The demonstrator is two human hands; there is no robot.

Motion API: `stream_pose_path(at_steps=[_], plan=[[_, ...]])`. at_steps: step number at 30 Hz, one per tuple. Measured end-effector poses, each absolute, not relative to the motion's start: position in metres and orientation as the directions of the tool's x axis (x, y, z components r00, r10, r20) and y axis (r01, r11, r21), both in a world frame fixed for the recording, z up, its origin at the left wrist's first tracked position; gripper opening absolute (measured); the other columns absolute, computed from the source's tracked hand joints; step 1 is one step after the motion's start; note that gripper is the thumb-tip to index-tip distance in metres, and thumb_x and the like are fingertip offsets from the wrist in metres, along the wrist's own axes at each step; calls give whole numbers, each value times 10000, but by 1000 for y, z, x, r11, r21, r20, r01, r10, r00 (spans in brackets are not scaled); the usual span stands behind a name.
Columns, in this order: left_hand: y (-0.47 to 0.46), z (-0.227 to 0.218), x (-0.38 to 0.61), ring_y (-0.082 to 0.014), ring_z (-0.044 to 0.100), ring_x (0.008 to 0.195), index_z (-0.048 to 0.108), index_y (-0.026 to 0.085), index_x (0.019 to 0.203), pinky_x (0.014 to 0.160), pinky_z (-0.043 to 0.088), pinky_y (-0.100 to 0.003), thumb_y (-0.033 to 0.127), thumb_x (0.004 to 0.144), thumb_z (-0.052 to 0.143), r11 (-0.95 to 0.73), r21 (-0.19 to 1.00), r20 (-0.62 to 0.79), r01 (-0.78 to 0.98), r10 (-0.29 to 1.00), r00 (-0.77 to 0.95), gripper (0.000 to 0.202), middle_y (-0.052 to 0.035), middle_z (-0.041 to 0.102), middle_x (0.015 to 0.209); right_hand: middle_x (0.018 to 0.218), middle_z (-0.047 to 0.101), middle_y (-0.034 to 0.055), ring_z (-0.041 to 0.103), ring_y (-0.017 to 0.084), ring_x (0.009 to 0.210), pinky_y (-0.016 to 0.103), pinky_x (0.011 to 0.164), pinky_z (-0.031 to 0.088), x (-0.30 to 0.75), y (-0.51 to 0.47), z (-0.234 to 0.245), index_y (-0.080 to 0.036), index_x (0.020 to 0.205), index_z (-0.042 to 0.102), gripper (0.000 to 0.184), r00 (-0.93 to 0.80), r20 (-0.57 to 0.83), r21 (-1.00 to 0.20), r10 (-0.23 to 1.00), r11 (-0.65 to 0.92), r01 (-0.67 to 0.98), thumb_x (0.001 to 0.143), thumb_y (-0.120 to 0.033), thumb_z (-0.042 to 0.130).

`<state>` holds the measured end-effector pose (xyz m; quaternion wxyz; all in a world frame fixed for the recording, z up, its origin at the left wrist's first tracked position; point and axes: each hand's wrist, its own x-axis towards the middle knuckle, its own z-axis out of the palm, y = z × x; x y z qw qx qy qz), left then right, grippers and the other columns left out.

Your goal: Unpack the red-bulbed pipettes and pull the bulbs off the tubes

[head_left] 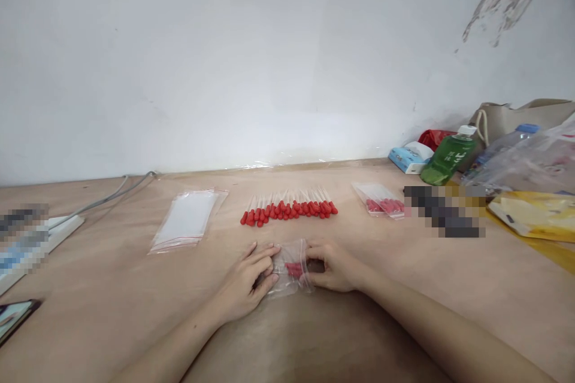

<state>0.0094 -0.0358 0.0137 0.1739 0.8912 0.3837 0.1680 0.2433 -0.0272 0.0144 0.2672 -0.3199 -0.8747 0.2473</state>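
Observation:
A small clear zip bag (291, 269) with red-bulbed droppers inside lies on the wooden table (112, 287) in front of me. My left hand (251, 280) lies on the bag's left end, fingers curled and pressing on it. My right hand (332, 264) grips the bag's right end with closed fingers. Beyond the hands a row of several loose droppers with red bulbs (288, 208) lies across the table. A stack of empty zip bags (186, 221) sits to the left of that row. One filled bag of droppers (381, 200) lies to its right.
At the right edge stand a green bottle (447, 158), a tissue pack (406, 158), a beige tote bag (516, 116), clear plastic bags (530, 161) and a yellow packet (534, 212). A power strip with its cable (63, 224) and a phone (13, 318) lie at the left. A white wall runs behind the table.

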Motion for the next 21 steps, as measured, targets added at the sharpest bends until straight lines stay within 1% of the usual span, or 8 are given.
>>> stream_pose_path(at_steps=[3,6,8,10,13,16,18,21], plan=[[-36,14,10,-167,348,1246,426,198,724,1067,195,-447,280,864,381,-645,443,171,622,742,648,169,-66,495,1263,782,593,29,534,141,739,251,686,412,243,-27,16,-182,839,613,145,-639,319,-582,700,677,450,749,-291,576],[-37,15,10,-174,341,1250,433,199,740,1064,196,-461,277,869,368,-651,439,167,619,736,655,164,-73,496,1260,829,590,38,530,153,756,255,685,412,242,-26,15,-175,872,602,260,-650,307,-556,695,685,471,674,-336,657],[-38,16,10,-177,326,1259,440,199,750,1067,188,-465,282,873,360,-653,427,158,625,735,660,169,-69,474,1283,877,586,40,532,155,789,250,695,412,241,-26,14,-181,882,604,284,-666,305,-559,681,694,454,657,-338,676],[-38,17,9,-177,302,1272,444,200,760,1072,182,-460,294,875,363,-654,416,148,632,734,663,169,-56,445,1310,870,580,34,530,145,786,234,681,409,240,-27,15,-181,854,600,213,-666,309,-564,679,695,446,683,-297,650],[-38,17,9,-178,280,1283,442,203,770,1075,189,-449,309,873,372,-651,412,142,637,737,661,164,-44,422,1330,748,557,14,502,117,669,209,591,384,237,-29,17,-167,754,555,85,-637,296,-534,711,677,507,689,-207,594],[-38,17,8,-188,287,1280,438,204,776,1070,195,-461,311,870,374,-652,422,151,630,735,661,156,-52,429,1324,704,539,0,463,96,596,198,539,353,235,-31,20,-171,719,516,77,-616,302,-495,728,672,551,657,-154,559],[-38,16,8,-191,304,1271,435,205,781,1066,198,-471,308,870,372,-654,428,160,624,735,659,149,-57,443,1313,701,538,-7,453,86,571,191,518,343,236,-31,22,-175,730,516,101,-599,308,-506,739,661,555,643,-131,541],[-39,16,8,-185,323,1261,427,207,784,1066,199,-469,300,872,366,-652,429,162,625,736,657,142,-56,457,1301,667,541,-20,453,73,526,181,487,346,241,-27,21,-178,763,547,130,-564,276,-598,779,598,534,647,-123,531]])
